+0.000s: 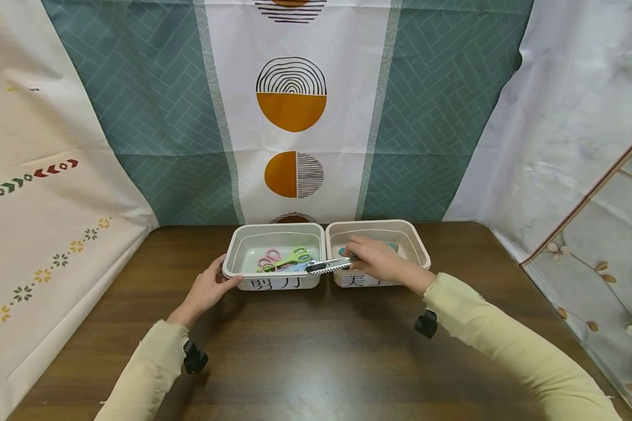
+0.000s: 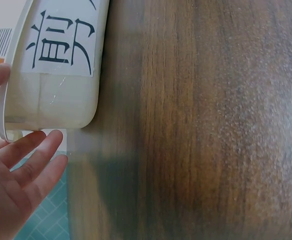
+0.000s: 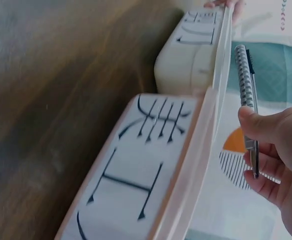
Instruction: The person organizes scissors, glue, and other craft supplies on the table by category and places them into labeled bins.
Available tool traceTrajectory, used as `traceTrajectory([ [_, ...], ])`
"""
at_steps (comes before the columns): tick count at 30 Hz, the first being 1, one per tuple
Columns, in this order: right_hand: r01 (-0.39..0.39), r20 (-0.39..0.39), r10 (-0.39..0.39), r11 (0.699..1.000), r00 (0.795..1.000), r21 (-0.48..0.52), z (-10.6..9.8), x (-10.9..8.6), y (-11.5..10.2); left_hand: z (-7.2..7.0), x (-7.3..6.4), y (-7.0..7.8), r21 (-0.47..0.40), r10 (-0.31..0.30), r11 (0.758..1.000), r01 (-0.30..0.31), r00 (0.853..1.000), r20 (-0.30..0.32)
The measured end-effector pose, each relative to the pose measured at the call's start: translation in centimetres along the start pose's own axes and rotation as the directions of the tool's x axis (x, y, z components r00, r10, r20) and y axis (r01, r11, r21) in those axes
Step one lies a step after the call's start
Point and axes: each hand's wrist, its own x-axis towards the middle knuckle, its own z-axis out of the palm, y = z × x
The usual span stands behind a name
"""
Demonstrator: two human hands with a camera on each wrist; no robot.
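Note:
My right hand (image 1: 376, 257) pinches a utility knife (image 1: 329, 265) above the front of the pinkish bin (image 1: 416, 240). In the right wrist view the utility knife (image 3: 245, 85) has a ridged silver-grey handle and sticks out past my thumb, above the bin rims. It points left, over the front right corner of the white bin (image 1: 234, 251). My left hand (image 1: 205, 289) touches that bin's front left corner, thumb at the rim and fingers fairly straight along the end wall. Inside the white bin lie pink-handled scissors (image 1: 270, 257) and green-handled scissors (image 1: 297, 255).
Both bins stand side by side at the back of a brown wooden table (image 1: 295, 351). Chinese labels mark their fronts. Teal items (image 1: 394, 247) lie in the pinkish bin, partly hidden by my right hand. A patterned curtain (image 1: 158, 117) hangs behind.

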Motion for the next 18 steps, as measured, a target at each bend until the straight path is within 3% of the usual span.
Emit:
traceTrajectory([
  [18,0.041,-0.070,-0.051,0.988,0.996,-0.147,-2.3,-1.4,4.1,-0.1,-0.1,0.3,-0.010,0.006,1.000,-0.006,1.000,0.003],
])
